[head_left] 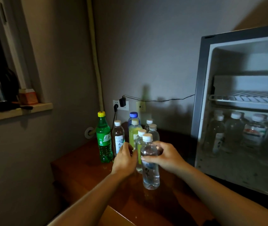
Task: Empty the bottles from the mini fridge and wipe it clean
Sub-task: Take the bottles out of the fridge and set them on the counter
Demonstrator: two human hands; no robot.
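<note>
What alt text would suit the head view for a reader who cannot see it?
A person's right hand grips a clear water bottle above a wooden table, while the left hand touches another among a cluster of bottles there, including a green soda bottle. At right, an open mini fridge has more bottles on its floor.

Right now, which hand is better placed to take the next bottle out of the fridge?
Probably the right hand: it is nearer the open fridge, once it releases its clear bottle. The left hand is farther, among the table bottles.
</note>
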